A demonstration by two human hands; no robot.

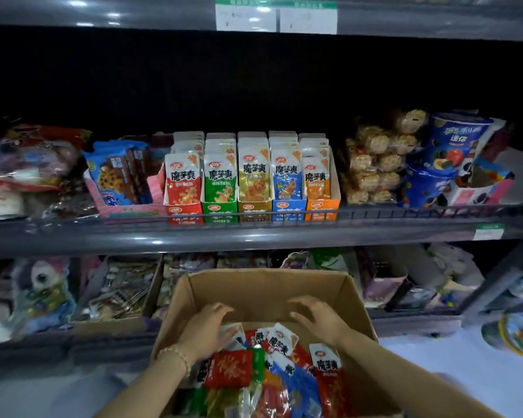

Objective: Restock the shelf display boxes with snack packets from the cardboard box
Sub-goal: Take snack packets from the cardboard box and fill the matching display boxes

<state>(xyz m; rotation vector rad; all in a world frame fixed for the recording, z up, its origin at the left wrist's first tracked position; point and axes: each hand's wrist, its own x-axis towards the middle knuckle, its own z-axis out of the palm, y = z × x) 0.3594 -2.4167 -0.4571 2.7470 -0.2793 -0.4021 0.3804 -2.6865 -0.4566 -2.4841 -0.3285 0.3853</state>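
Up beyond both hands runs the shelf (254, 236), and I'd judge the trouble lies there: its five display boxes (254, 188) look nearly full already, so a packet forced in could buckle the front ones or tip them over the rail. The cardboard box (266, 288) sits below the shelf, open, its walls round both hands, holding a loose jumble of snack packets (284, 368) in red, green, blue and gold (all flavours mixed, which is the other risk: a grab by feel could put a red packet in the wrong row). Above the left hand (207, 324) stand the red display box (183, 210) and green display box (219, 210); between the hands, higher up, the gold display box (254, 210); above the right hand (317, 319) the blue display box (288, 210) and orange display box (320, 210), each with upright packets of its own colour. The left hand hangs spread over the far end of the heap, fingertips at a white packet top; the right hand is spread wide too, holding nothing.
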